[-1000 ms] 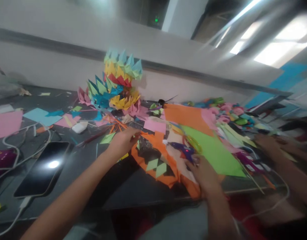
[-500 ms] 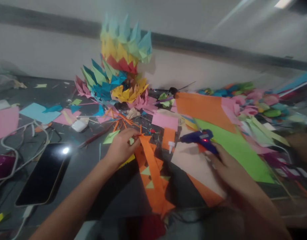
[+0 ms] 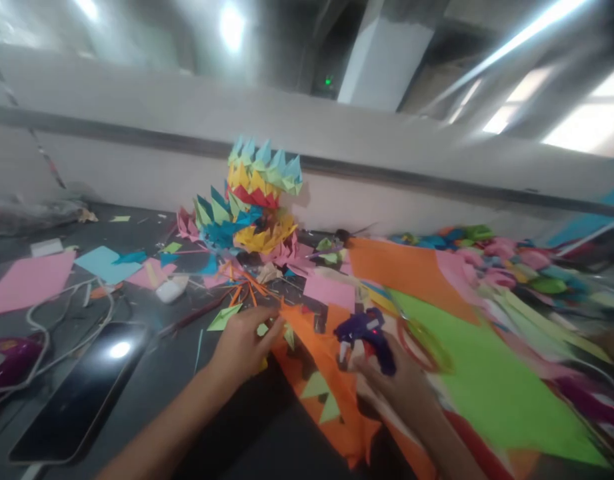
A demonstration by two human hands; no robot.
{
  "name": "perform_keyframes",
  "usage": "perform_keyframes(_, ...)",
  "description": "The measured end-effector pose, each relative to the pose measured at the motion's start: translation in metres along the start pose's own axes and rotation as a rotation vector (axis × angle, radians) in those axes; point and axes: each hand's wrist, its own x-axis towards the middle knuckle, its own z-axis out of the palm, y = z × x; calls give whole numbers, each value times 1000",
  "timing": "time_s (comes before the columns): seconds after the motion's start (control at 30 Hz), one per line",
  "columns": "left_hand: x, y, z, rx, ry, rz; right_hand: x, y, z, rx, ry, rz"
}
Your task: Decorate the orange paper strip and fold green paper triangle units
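My left hand (image 3: pixel 249 343) pinches the upper end of a folded orange paper strip (image 3: pixel 331 353). Light green paper triangles (image 3: pixel 317 393) show along the strip, and its lower end reaches toward the front edge of the table. In my right hand (image 3: pixel 394 373) is a dark blue glue gun (image 3: pixel 364 333) with a small red light. Its nozzle points left, over the right side of the strip. Whether the nozzle touches the paper I cannot tell. A light green folded paper piece (image 3: pixel 224 318) lies just left of my left hand.
A layered origami stack (image 3: pixel 261 180) stands against the wall. Left lie a phone (image 3: pixel 81 390), white cables and a white mouse-like object (image 3: pixel 171 289). Orange sheets (image 3: pixel 401 270), a green sheet (image 3: pixel 507 373) and a yellow tape roll (image 3: pixel 429 343) lie right. Paper scraps cover the back.
The view has tilted up, showing more wall and ceiling. My right hand has brought the glue gun left, closer to the orange strip. My left hand keeps its pinch.
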Motion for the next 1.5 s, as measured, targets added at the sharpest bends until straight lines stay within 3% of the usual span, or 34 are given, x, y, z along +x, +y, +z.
perform_keyframes(0.23,-2,-1,4,95,-27,67,-5,30,5,-100,171,-91)
perform_keyframes(0.43,-5,-1,5,180,-33,92,-15,25,7,-180,257,-338)
perform_keyframes(1.1,-6,-5,6,203,-50,128,-24,-4,32,-368,171,-708)
perform_keyframes(1.5,-6,-5,4,212,-59,122,-23,-3,26,-392,133,-705)
